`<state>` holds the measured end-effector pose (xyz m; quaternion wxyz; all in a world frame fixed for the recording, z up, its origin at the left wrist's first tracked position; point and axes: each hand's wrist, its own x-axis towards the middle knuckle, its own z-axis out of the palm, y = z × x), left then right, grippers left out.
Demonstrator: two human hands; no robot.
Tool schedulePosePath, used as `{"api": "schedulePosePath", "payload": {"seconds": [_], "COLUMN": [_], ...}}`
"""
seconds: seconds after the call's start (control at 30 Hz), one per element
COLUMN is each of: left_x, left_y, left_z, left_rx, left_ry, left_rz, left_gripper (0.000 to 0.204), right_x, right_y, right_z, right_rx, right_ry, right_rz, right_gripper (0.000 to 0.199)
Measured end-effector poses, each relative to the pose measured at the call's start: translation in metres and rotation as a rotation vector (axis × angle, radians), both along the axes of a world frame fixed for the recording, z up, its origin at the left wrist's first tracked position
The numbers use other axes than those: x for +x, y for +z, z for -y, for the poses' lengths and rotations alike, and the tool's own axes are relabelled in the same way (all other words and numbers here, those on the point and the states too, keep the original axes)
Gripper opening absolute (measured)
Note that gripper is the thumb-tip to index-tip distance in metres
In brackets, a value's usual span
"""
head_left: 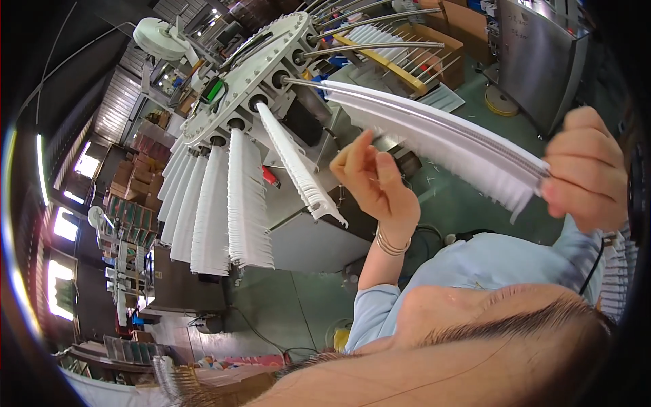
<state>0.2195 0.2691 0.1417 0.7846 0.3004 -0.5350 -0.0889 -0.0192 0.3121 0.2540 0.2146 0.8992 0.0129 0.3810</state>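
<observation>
A round metal hub (pixel 230 95) with rods sticking out round its rim stands ahead of me. One long rod loaded with thin white pieces (pixel 434 136) reaches from the hub toward the right. At its outer end my right hand (pixel 586 176) is closed, the fingers wrapped round the tip; exactly what they pinch is hidden. Just left of that row, below its inner part, my left hand (pixel 376 180) hangs in the air, fingers loosely bent, thumb apart, with nothing visible in it. Another loaded rod (pixel 295 163) points down between the hub and my left hand.
More rods with white pieces (pixel 247 203) fan out at the left. Bare rods (pixel 380 49) extend at the top, near a yellow bar (pixel 390 64) and a cardboard box (pixel 441 51). A steel cabinet (pixel 536 61) stands far right. Cables (pixel 258 332) lie on the floor.
</observation>
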Motion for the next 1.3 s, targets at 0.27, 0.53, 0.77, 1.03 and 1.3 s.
{"api": "schedulePosePath", "payload": {"seconds": [0.27,0.53,0.77,1.03,1.3], "left_x": [0.01,0.01,0.001,-0.008,-0.018], "left_y": [-0.01,0.004,0.025,0.022,0.024], "left_z": [-0.007,-0.007,-0.018,-0.004,-0.002], "left_rx": [-0.069,-0.141,-0.156,-0.099,-0.084], "left_ry": [0.102,0.069,0.253,0.444,0.525], "left_rz": [0.165,0.207,0.408,0.434,0.451], "left_gripper": [0.022,0.019,0.024,0.024,0.021], "right_x": [0.067,0.073,0.03,-0.014,-0.029], "right_y": [0.008,-0.017,-0.023,-0.064,-0.068], "right_z": [0.057,0.077,0.036,-0.001,-0.012], "right_rx": [0.022,0.217,0.278,0.133,0.052], "right_ry": [0.093,0.296,0.529,0.423,0.409], "right_rz": [0.066,0.148,0.161,0.408,0.49], "right_gripper": [0.03,0.039,0.058,0.053,0.046]}}
